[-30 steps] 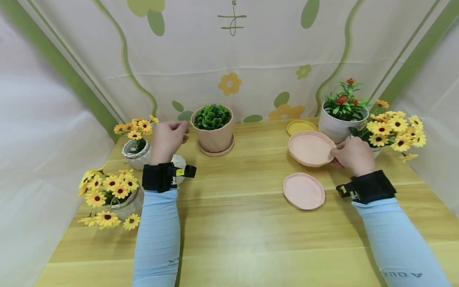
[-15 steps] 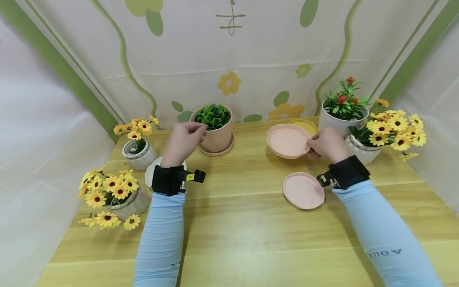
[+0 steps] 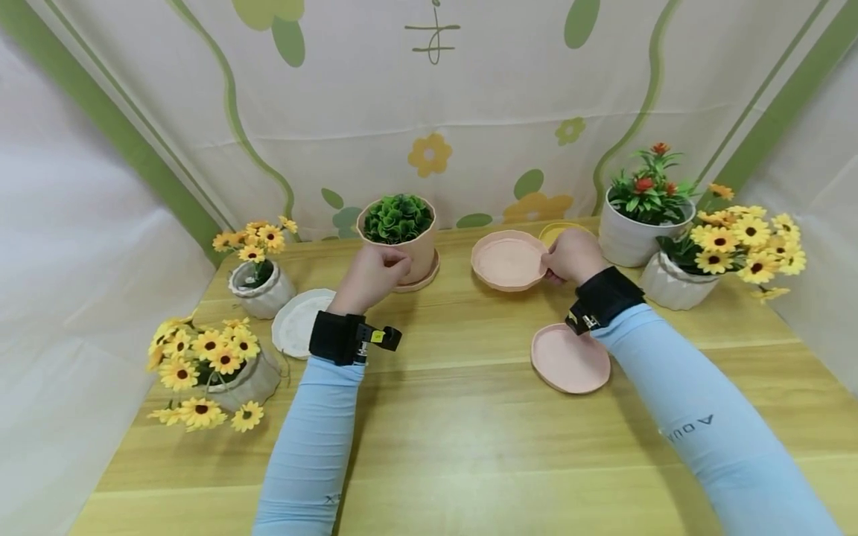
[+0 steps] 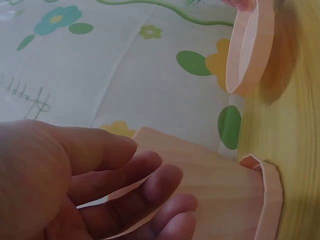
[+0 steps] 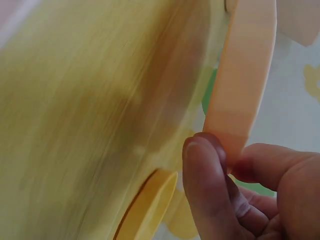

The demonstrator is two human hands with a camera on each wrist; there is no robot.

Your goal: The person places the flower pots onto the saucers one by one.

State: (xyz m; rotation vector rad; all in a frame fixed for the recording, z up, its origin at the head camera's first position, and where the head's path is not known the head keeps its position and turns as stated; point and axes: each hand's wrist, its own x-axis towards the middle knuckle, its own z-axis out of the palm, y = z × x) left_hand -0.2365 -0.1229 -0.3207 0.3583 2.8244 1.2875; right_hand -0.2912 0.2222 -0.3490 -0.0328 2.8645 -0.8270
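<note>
In the head view my right hand (image 3: 575, 255) pinches the right rim of a peach scalloped saucer (image 3: 507, 257), raised above the table with its shadow below. The right wrist view shows the thumb and fingers on the rim of this saucer (image 5: 242, 75), seen edge-on. My left hand (image 3: 369, 279) is just in front of a peach flowerpot (image 3: 418, 254) with a leafy green plant (image 3: 398, 218), which stands on its own saucer (image 3: 430, 278). Loosely bent, the left fingers (image 4: 150, 192) hold nothing; whether they touch the pot is unclear.
A yellow saucer (image 3: 555, 231) lies behind my right hand, a pink saucer (image 3: 570, 359) nearer. White pots with red flowers (image 3: 643, 184) and yellow daisies (image 3: 751, 234) stand right. More potted daisies (image 3: 201, 368) and a white saucer (image 3: 302, 324) are at left.
My right hand has carried the peach saucer leftward toward the green plant, uncovering the white daisy pot. My left hand has moved right and slightly nearer, to the front of the peach flowerpot.
</note>
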